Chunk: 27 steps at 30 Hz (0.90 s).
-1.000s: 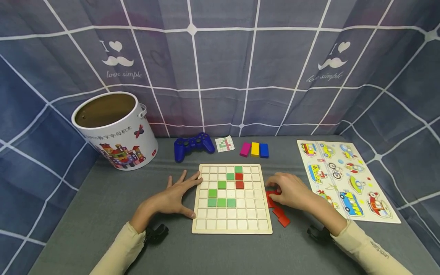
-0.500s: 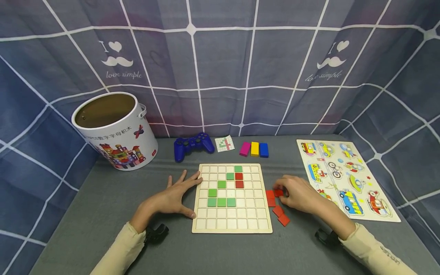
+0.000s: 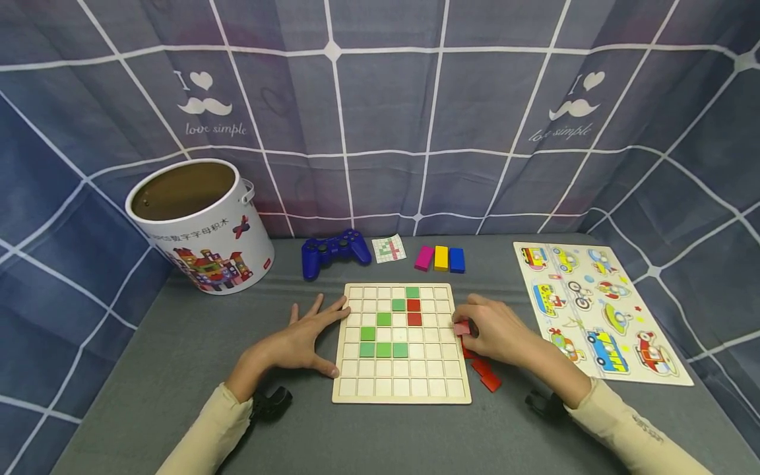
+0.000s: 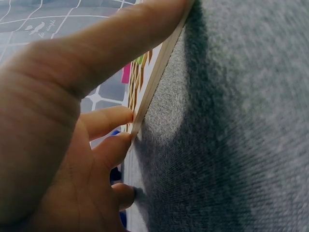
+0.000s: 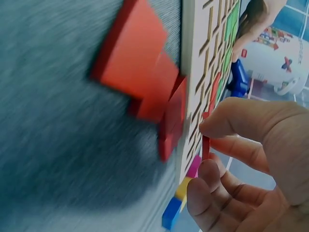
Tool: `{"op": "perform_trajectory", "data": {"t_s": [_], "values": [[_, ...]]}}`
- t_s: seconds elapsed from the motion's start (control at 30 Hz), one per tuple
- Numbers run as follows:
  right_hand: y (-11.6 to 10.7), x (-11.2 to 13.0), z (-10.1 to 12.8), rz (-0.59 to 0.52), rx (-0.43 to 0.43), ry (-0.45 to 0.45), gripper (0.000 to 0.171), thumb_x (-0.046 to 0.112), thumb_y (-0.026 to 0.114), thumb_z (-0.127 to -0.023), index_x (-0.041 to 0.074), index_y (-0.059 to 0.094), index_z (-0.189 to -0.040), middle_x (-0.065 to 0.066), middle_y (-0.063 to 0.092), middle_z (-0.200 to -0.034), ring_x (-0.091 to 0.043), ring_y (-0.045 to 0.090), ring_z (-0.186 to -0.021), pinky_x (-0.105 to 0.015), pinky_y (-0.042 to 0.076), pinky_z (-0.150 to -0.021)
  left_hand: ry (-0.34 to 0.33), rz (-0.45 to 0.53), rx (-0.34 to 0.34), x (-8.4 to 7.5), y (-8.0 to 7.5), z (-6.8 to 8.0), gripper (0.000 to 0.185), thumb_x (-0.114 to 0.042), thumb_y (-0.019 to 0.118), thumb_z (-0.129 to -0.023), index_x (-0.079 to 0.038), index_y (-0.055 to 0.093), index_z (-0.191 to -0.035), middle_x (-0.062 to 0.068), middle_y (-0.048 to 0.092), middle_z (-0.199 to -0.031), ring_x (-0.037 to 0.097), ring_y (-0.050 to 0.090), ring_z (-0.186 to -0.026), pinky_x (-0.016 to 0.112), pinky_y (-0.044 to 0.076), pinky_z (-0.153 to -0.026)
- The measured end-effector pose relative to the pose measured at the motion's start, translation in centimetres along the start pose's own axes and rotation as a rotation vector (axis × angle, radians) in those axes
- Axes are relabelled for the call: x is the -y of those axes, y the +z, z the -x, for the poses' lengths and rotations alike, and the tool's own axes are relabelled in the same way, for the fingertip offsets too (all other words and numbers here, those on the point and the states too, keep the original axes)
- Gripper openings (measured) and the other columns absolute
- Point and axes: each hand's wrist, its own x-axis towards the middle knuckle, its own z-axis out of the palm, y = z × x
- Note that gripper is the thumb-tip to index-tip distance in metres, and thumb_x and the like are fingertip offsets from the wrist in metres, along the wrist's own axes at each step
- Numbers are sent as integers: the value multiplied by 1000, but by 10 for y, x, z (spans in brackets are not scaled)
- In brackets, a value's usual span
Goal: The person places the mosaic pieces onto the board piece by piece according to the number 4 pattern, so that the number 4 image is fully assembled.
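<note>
Left sleeve (image 3: 204, 429): the person's is pale beige cloth, long and creased, ending near the wrist
Right sleeve (image 3: 617, 419): matching pale beige
Sleeve print (image 3: 647, 429): small dark marks along the right forearm, too small to read
Left wristpiece (image 3: 272, 404): black, with a curved, hooked outline
Right wristpiece (image 3: 543, 404): also black and curved
Left hand (image 3: 299, 340): bare, slim-fingered
Right hand (image 3: 499, 330): bare

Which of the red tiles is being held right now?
The red tile pinched in the right hand, near the right edge of the board. Two other red tiles sit in its cells; the loose ones lie beside it.
</note>
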Motion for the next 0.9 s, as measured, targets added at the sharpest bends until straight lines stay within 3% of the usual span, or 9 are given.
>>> {"op": "perform_trajectory", "data": {"t_s": [0.5,0.9], "values": [[19,33,-32,-57,55,-104,20,7,74,-73,15,70,-91,5,56,-86,-9,44,-61,-25,39,-53,-2,-5,-4,0,0,0,114,-49,90,-67,-22,29,-159,-1,7,-168,40,-9,-150,77,-13,-103],[27,48,-45,-33,86,-152,21,6,72,-73,15,70,-91,6,48,-80,-10,41,-61,-25,36,-53,-2,-4,5,0,0,0,115,-50,89,-68,-24,27,-160,-2,5,-168,39,-10,-150,75,-14,-104]]}}
